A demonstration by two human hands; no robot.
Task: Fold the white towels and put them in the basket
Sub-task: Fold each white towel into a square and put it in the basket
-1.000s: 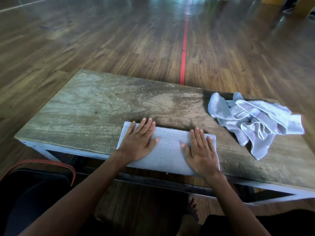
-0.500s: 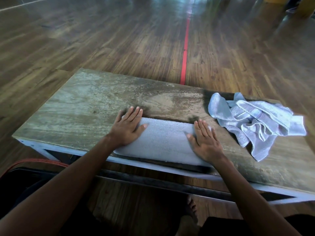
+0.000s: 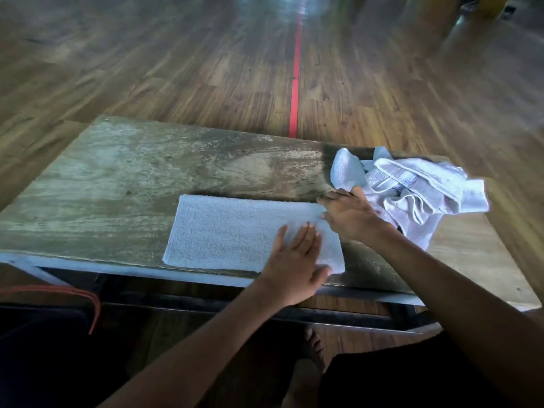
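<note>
Item: one white towel, folded to a long flat band, was laid at 6 o'clock on the table, along its near edge. The left hand was pressed flat on the band's 3 o'clock end, fingers straight and apart. The right hand was set at the same end's far corner, fingers extended, with no pinch visible. A heap of unfolded towels was kept at 2 o'clock, touching the right hand. A dark container with an orange rim, judged possibly the basket, was noted at 8 o'clock below the table. Progress was judged early: one towel part-folded, a crosswise fold and the heap outstanding, nothing seen basketed. Against half a second earlier, the left hand had been shifted from the band's 9 o'clock end to its 3 o'clock end.
</note>
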